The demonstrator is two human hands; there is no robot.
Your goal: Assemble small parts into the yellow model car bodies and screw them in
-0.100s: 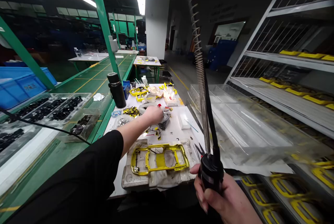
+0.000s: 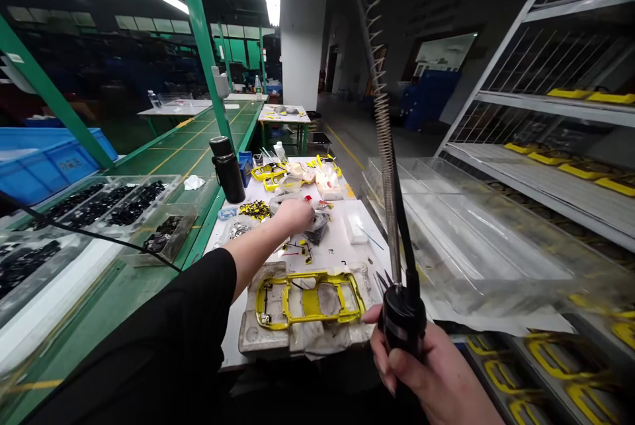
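My right hand [image 2: 421,359] is wrapped round a black electric screwdriver [image 2: 403,316], which hangs from a coiled spring and a black cable. My left hand [image 2: 296,215] reaches out over a clear plastic bag of small dark parts [image 2: 318,228]; its fingers are hidden behind the back of the hand. Between my arms a yellow toy-car body frame [image 2: 310,301] lies flat in a worn pale fixture block [image 2: 262,340]. Small black and yellow parts [image 2: 300,250] lie just beyond the block. A pair of pliers [image 2: 384,281] is partly hidden behind the screwdriver.
A black flask [image 2: 227,170], a heap of black and yellow bits [image 2: 255,209] and a bag of metal pieces [image 2: 240,229] stand at the left. Bins of black parts [image 2: 136,203] sit on the green conveyor. To the right are clear plastic trays [image 2: 461,246] and racks of yellow frames [image 2: 585,170].
The whole view has shifted slightly, so things sit a little further right. Both hands keep nearly the same pose, and the yellow frame stays in its block.
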